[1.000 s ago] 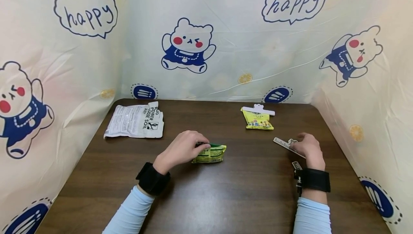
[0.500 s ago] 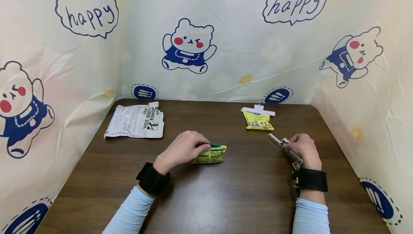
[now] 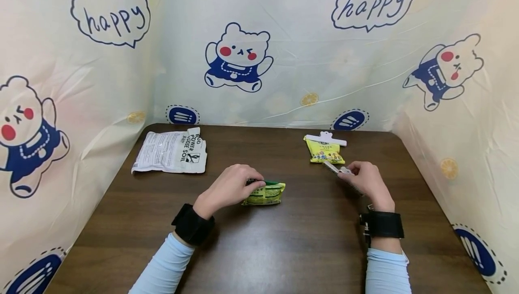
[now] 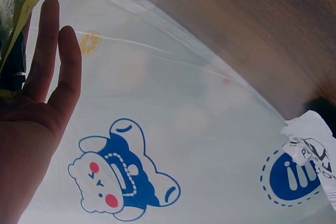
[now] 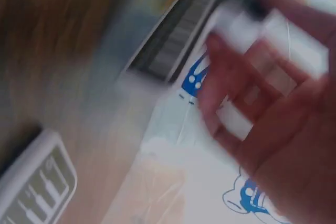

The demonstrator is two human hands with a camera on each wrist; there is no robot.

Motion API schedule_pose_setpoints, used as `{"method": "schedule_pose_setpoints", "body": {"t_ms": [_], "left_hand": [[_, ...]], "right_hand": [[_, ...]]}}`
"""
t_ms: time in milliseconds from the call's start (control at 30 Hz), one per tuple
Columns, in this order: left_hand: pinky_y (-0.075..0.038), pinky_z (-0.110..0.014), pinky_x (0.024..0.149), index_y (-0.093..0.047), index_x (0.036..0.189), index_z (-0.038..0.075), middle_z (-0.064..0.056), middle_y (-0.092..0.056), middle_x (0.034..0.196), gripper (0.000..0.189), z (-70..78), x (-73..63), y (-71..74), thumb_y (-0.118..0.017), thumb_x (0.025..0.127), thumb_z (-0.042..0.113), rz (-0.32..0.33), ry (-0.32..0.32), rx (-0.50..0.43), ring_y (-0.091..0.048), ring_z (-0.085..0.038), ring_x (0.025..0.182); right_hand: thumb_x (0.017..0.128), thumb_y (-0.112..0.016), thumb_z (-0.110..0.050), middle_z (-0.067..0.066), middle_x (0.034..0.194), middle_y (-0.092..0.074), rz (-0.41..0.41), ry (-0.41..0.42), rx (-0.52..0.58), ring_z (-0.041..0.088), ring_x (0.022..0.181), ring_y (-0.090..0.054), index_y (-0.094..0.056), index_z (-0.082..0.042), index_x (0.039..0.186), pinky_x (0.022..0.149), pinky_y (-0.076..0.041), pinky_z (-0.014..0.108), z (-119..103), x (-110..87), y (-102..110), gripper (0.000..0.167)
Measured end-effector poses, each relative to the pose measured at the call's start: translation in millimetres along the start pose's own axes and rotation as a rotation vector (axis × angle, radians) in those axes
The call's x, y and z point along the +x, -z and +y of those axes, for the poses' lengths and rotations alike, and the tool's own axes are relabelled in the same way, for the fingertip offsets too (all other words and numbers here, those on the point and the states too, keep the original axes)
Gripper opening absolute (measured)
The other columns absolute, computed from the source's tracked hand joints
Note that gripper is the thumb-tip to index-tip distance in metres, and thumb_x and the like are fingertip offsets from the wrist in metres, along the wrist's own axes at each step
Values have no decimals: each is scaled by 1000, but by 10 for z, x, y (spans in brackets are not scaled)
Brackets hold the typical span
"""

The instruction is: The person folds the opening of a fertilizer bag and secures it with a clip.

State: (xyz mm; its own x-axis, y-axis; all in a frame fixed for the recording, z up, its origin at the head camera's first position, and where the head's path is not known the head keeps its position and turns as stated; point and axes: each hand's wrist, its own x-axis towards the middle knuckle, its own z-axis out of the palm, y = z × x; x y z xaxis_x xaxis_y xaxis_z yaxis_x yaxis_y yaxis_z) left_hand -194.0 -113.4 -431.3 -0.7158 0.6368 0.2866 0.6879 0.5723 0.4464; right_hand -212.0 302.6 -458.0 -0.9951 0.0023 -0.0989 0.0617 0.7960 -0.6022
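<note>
My left hand (image 3: pixel 229 186) pinches the top edge of a green-and-yellow snack-sized packet (image 3: pixel 265 195) at mid-table. In the left wrist view the packet (image 4: pixel 18 3) shows at the upper left, beside two extended fingers. My right hand (image 3: pixel 366 181) grips a long bag clip (image 3: pixel 333 167) by its handle tab, the clip slanting toward the middle. The right wrist view is blurred, but the clip's dark striped bar (image 5: pixel 168 43) runs up from the fingertips' left. Another bag clip (image 5: pixel 39 187) lies on the table, mostly hidden by the right wrist in the head view.
A yellow packet (image 3: pixel 324 152) with a white bag clip (image 3: pixel 325 139) across its top lies at the back right, close to the held clip. A white soil bag (image 3: pixel 170 152) lies at the back left. Printed cloth walls (image 3: pixel 284 68) enclose the table (image 3: pixel 259 249).
My right hand has lifted the bag clip and carried it left and away from me, toward the yellow packet. The left hand and its packet have stayed put.
</note>
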Motion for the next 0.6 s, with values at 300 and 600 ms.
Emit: {"method": "schedule_pose_setpoints", "body": {"t_ms": [300,600], "left_hand": [[-55,-34,81,-83,103,17,7,-76,96,10,2,3,2,-76,100,22,-4,-4,-9,-68,-9,89],[-55,-33,79,-84,102,17,8,-75,95,8,7,3,-5,-78,99,22,7,-5,-9,-68,-9,87]], "right_hand": [[92,-85,-34,13,99,-68,45,234,138,30,87,-58,-76,-4,109,71,-48,36,-260,-30,-14,36],[90,-88,-22,12,91,-64,-60,319,353,30,83,-57,-76,-9,97,68,-48,32,-486,-41,-163,19]]}}
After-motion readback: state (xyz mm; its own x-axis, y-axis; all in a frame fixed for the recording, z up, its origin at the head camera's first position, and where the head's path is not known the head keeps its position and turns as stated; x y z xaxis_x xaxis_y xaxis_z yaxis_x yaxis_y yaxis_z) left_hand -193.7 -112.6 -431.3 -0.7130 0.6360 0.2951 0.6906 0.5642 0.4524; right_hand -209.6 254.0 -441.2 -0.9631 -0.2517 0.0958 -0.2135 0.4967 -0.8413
